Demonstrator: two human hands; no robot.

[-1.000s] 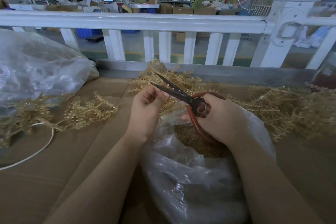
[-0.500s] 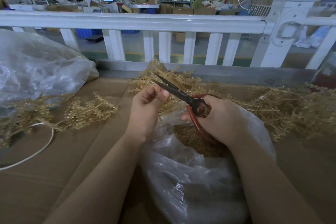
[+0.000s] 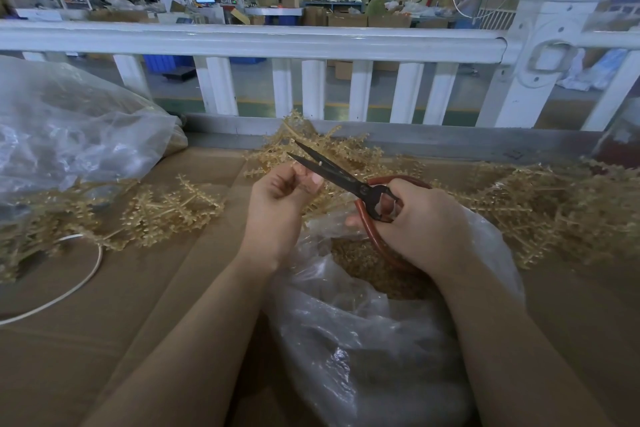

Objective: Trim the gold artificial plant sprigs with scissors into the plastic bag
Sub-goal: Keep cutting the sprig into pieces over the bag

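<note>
So, right hand (image 3: 420,222) gripping the red-handled scissors (image 3: 341,178) with blades slightly apart, left hand (image 3: 280,204) curled, pinching a gold sprig (image 3: 323,198) by the blades, clear plastic bag (image 3: 363,333) of trimmings at the desk's near edge, loose sprigs (image 3: 540,208) piled toward the far right.

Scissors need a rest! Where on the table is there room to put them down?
Bare cardboard lies in front of the left sprig pile, between the white cord and the left forearm. The near right corner, beside the plastic bag, is bare too. Crowded: the far side and right, thick with gold sprigs.
</note>
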